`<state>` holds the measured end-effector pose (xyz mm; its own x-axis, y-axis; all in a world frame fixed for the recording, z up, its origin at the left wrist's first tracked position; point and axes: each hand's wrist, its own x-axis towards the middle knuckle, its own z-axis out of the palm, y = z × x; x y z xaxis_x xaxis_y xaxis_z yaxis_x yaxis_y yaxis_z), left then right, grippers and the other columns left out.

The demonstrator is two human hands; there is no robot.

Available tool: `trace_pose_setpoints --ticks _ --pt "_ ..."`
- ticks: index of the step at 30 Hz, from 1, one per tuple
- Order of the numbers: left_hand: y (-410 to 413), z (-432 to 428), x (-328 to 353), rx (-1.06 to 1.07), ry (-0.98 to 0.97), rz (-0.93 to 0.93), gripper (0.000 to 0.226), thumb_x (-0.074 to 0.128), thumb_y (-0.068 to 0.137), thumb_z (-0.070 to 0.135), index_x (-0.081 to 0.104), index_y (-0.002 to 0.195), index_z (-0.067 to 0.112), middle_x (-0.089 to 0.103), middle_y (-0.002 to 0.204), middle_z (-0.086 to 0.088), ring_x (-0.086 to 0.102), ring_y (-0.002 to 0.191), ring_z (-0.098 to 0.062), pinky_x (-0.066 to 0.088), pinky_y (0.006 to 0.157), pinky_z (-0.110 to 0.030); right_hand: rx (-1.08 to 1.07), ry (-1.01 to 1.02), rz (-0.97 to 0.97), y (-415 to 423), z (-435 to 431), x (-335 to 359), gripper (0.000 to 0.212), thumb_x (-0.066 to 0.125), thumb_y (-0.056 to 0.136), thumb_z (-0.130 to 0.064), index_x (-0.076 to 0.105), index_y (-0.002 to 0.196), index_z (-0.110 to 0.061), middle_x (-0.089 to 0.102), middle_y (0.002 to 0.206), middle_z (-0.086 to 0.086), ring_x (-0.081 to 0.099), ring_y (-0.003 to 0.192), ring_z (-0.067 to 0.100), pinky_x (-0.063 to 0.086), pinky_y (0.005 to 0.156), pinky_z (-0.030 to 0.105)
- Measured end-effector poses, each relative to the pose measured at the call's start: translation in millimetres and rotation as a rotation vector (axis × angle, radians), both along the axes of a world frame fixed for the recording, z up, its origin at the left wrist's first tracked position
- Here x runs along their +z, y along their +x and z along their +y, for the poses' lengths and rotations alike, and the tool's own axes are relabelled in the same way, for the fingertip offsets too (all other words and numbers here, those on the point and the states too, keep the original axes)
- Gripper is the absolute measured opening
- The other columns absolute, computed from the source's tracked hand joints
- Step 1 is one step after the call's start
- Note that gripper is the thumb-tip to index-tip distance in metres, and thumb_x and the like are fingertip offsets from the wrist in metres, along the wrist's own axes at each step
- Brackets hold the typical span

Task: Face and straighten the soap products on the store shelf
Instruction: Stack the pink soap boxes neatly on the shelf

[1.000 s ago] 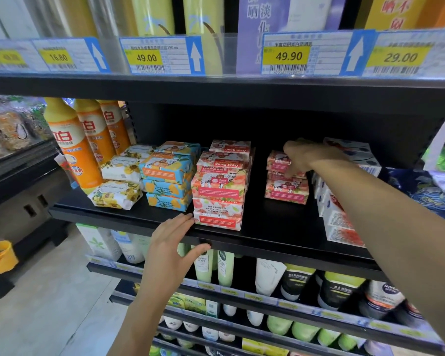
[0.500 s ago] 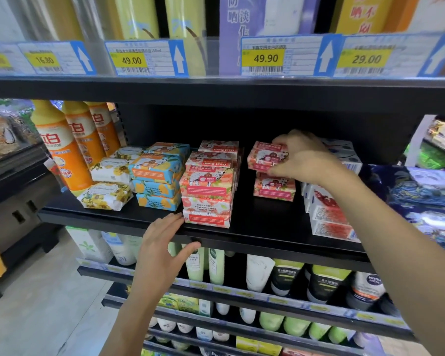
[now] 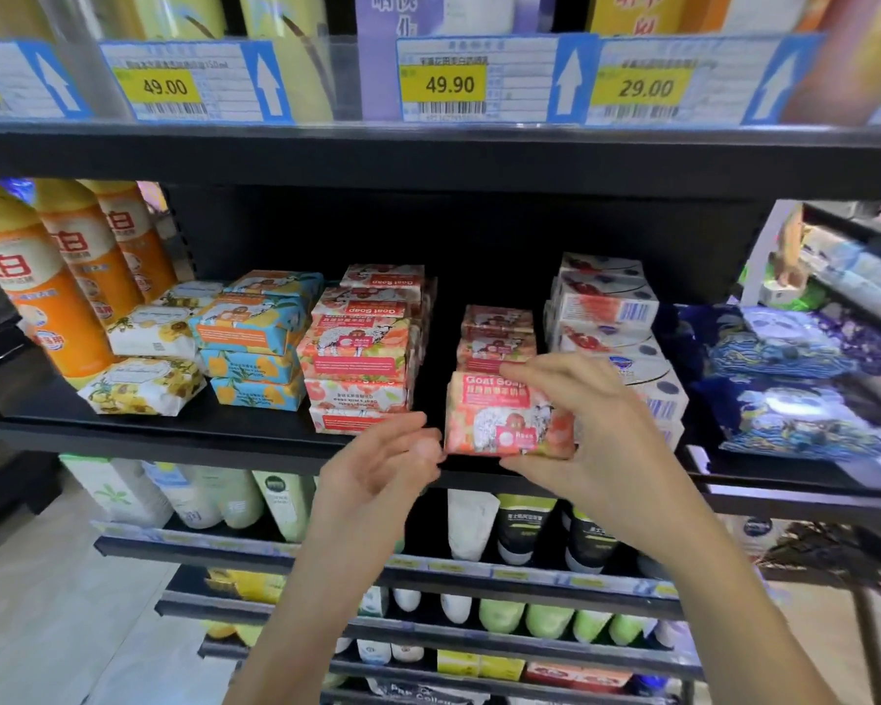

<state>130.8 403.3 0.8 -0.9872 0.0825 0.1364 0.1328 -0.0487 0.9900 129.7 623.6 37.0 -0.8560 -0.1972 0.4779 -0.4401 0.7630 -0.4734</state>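
Store shelf [image 3: 174,429]: pink soap bar [image 3: 499,419] taken from stack [image 3: 497,338], brought forward, fingers of right hand [image 3: 606,440] curled round it; left hand [image 3: 377,465] raised alongside, fingers loose, empty. Facing judged underway.

The single head-worn wide-angle camera faces the soap shelf [image 3: 174,434] from close by.

Head view: the right hand [image 3: 596,429] grips a pink Goat Soap bar [image 3: 499,419] at the front edge of the black shelf [image 3: 225,429], label facing outward. The left hand [image 3: 382,470], fingers relaxed, reaches to the bar's left edge. Two matching bars [image 3: 497,338] sit stacked behind it, between a taller pink stack [image 3: 362,358] and white boxes [image 3: 606,307].
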Motion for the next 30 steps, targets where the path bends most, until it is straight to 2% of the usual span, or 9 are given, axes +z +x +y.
trace_pose_setpoints --ticks 3,6,8,10,13,17,20,25,30 --pt "-3 18 1 -0.113 0.094 -0.087 0.048 0.067 0.09 0.042 0.066 0.13 0.015 0.076 0.117 -0.001 0.071 0.112 -0.018 0.053 0.102 -0.041 0.031 -0.012 -0.002 7 -4 -12 0.076 0.091 0.075 -0.016 0.059 0.142 -0.026 0.051 0.132 -0.016 0.04 0.128 0.004 0.025 0.107 0.005" --pt "-5 25 0 -0.093 0.143 -0.118 0.047 0.07 0.086 0.035 0.067 0.128 0.013 0.077 0.114 -0.005 0.071 0.111 -0.02 0.053 0.103 -0.046 0.047 -0.059 -0.005 11 -7 -20 0.074 0.088 0.078 -0.016 0.057 0.144 -0.029 0.049 0.135 -0.021 0.04 0.131 0.003 0.033 0.107 0.014" --pt "-6 26 -1 -0.086 0.169 -0.123 0.044 0.067 0.087 0.029 0.067 0.127 0.01 0.077 0.113 -0.007 0.072 0.11 -0.021 0.053 0.102 -0.047 0.038 -0.143 -0.047 14 -8 -22 0.078 0.086 0.081 -0.016 0.051 0.147 -0.036 0.044 0.139 -0.028 0.038 0.133 -0.005 0.033 0.104 0.008" --pt "-7 26 -1 -0.074 0.18 -0.131 0.043 0.067 0.088 0.027 0.068 0.126 0.008 0.078 0.111 -0.008 0.073 0.108 -0.021 0.054 0.1 -0.046 0.03 -0.321 -0.148 19 -9 -25 0.083 0.086 0.082 -0.026 0.041 0.15 -0.045 0.042 0.141 -0.034 0.039 0.134 -0.01 0.035 0.105 0.01" --pt "-8 25 -1 -0.077 0.169 -0.133 0.042 0.066 0.088 0.027 0.067 0.127 0.009 0.078 0.112 -0.006 0.073 0.109 -0.021 0.054 0.099 -0.044 0.008 -0.679 -0.262 24 -9 -30 0.084 0.082 0.075 -0.044 0.041 0.149 -0.043 0.054 0.137 -0.032 0.053 0.128 -0.005 0.051 0.1 0.025" --pt "-6 26 -2 -0.101 0.168 -0.115 0.039 0.065 0.089 0.026 0.068 0.125 0.012 0.078 0.111 -0.005 0.073 0.107 -0.019 0.056 0.093 -0.035 0.028 -1.005 -0.368 28 -12 -35 0.061 0.074 0.078 -0.039 0.058 0.136 -0.029 0.074 0.119 -0.009 0.072 0.107 0.011 0.059 0.083 0.025" --pt "-5 27 -4 -0.112 0.171 -0.095 0.038 0.064 0.087 0.025 0.068 0.123 0.013 0.078 0.109 -0.005 0.074 0.104 -0.018 0.059 0.084 -0.027 0.02 -1.072 -0.385 28 -13 -40 0.047 0.071 0.078 -0.036 0.062 0.124 -0.032 0.077 0.11 -0.006 0.073 0.102 0.011 0.059 0.079 0.024" --pt "-3 29 -6 -0.101 0.168 -0.096 0.043 0.067 0.086 0.027 0.067 0.127 0.014 0.077 0.113 -0.004 0.072 0.108 -0.017 0.058 0.086 -0.027 -0.032 -1.133 -0.388 26 -13 -47 0.051 0.076 0.075 -0.04 0.067 0.124 -0.027 0.077 0.112 -0.002 0.071 0.109 0.014 0.054 0.098 0.037" --pt "-3 30 -7 -0.108 0.162 -0.103 0.044 0.067 0.088 0.028 0.066 0.13 0.014 0.076 0.117 -0.004 0.07 0.114 -0.02 0.053 0.094 -0.035 -0.023 -1.166 -0.352 27 -10 -49 0.044 0.077 0.075 -0.036 0.07 0.117 -0.027 0.078 0.106 -0.001 0.072 0.106 0.015 0.053 0.087 0.029"
